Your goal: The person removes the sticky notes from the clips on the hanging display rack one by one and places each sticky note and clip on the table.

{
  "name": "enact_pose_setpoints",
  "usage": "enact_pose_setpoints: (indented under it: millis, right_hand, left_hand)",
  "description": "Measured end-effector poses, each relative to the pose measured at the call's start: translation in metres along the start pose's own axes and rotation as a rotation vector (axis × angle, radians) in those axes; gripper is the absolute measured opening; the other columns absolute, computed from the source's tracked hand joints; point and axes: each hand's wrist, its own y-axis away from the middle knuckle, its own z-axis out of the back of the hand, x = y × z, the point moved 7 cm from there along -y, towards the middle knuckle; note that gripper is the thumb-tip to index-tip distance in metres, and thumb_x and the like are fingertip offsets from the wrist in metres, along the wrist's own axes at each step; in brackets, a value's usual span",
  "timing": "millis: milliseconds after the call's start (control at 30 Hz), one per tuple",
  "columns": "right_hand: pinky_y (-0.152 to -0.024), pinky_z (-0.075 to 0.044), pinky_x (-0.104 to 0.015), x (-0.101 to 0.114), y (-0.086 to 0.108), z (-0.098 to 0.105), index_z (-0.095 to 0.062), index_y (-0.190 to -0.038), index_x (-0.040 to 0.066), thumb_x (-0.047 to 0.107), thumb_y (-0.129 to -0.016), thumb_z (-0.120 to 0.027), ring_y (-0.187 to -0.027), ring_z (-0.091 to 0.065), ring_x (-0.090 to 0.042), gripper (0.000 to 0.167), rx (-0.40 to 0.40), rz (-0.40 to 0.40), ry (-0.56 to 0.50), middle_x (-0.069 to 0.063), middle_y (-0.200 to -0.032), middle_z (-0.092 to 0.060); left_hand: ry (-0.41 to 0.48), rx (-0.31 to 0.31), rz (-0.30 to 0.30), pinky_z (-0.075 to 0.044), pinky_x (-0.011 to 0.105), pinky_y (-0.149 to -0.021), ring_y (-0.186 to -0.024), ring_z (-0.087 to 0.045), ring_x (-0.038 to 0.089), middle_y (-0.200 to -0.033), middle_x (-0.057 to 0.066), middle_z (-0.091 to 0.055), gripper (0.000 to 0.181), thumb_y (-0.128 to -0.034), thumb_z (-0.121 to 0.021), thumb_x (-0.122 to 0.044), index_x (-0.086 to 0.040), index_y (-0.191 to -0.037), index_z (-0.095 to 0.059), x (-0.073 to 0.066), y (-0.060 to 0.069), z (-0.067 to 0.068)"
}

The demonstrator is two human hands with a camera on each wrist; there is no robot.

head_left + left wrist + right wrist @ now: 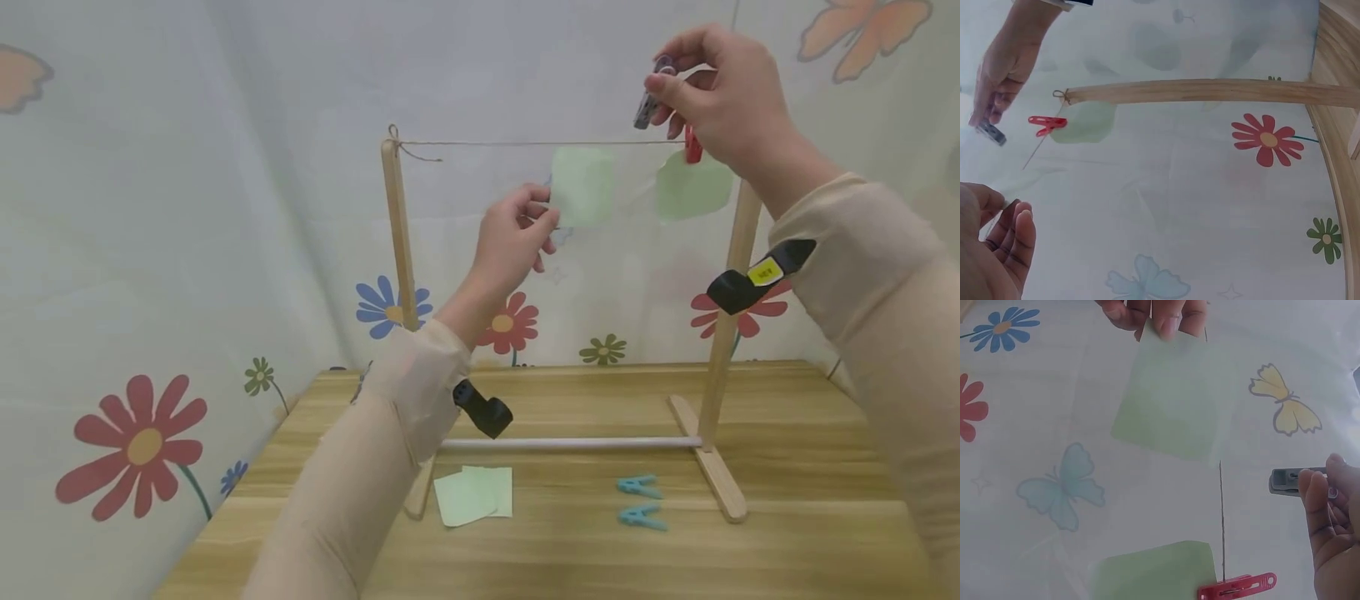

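My left hand (517, 233) pinches the left edge of a pale green paper square (583, 187), whose top lies close beneath the string (487, 144). In the right wrist view that paper (1166, 394) hangs from the left fingertips. Above the line, my right hand (727, 96) holds a grey clothespin (647, 104) between thumb and fingers; it touches neither string nor paper. A red clothespin (693, 144) fixes another green paper (693, 187) to the string near the right post, partly behind my right hand.
Wooden posts (400, 233) and a white crossbar (570, 443) form the frame on the wooden table (570, 558). Two overlapping green papers (468, 497) lie at its front left, two blue clothespins (639, 517) at front right. A flowered curtain (187, 208) hangs behind.
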Motion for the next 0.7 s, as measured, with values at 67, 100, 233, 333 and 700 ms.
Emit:
enact_pose_setpoints:
  millis: [67, 100, 233, 333, 700]
  right_hand:
    - [-0.049, -0.045, -0.009, 0.000, 0.004, 0.002, -0.053, -0.108, 0.019, 0.020, -0.093, -0.061, -0.058, -0.056, 0.000, 0.017, 0.003, -0.004, -0.041, 0.011, -0.092, -0.054]
    - [-0.050, -0.046, -0.009, 0.000, 0.006, 0.003, -0.053, -0.108, 0.019, 0.019, -0.093, -0.062, -0.058, -0.056, 0.000, 0.017, 0.005, -0.005, -0.057, 0.010, -0.092, -0.055]
    - [-0.051, -0.048, -0.009, 0.000, 0.014, 0.006, -0.054, -0.105, 0.019, 0.016, -0.091, -0.064, -0.057, -0.059, 0.000, 0.018, 0.007, 0.008, -0.099, 0.009, -0.089, -0.058]
    - [-0.057, -0.049, -0.007, 0.001, 0.020, 0.007, -0.055, -0.104, 0.019, 0.014, -0.090, -0.065, -0.061, -0.062, 0.001, 0.018, 0.012, 0.019, -0.109, 0.009, -0.088, -0.060]
    - [-0.059, -0.054, -0.011, -0.006, 0.044, 0.003, -0.056, -0.124, 0.001, 0.006, -0.090, -0.064, -0.068, -0.068, -0.002, 0.036, 0.095, 0.052, -0.149, 0.003, -0.089, -0.060]
  left_hand:
    - [0.015, 0.006, -0.005, -0.049, 0.021, -0.044, -0.059, -0.056, 0.012, -0.087, 0.005, -0.060, 0.022, -0.0949, -0.058, -0.011, -0.005, -0.116, -0.060, 0.000, 0.003, 0.002]
    - [0.021, 0.011, -0.009, -0.049, 0.021, -0.044, -0.058, -0.055, 0.013, -0.086, 0.005, -0.060, 0.022, -0.0949, -0.058, -0.011, -0.005, -0.116, -0.060, 0.000, 0.005, 0.003]
    - [0.032, 0.032, -0.012, -0.049, 0.022, -0.044, -0.057, -0.054, 0.012, -0.086, 0.006, -0.060, 0.023, -0.0946, -0.058, -0.010, -0.004, -0.116, -0.060, 0.002, 0.012, 0.007]
    - [0.027, 0.047, -0.012, -0.049, 0.022, -0.044, -0.056, -0.054, 0.011, -0.085, 0.006, -0.060, 0.026, -0.0943, -0.058, -0.010, -0.001, -0.118, -0.059, 0.005, 0.018, 0.009]
    - [0.057, 0.107, -0.036, -0.047, 0.022, -0.045, -0.051, -0.049, 0.015, -0.075, 0.003, -0.055, 0.020, -0.0943, -0.058, -0.008, 0.000, -0.113, -0.060, 0.016, 0.042, 0.015]
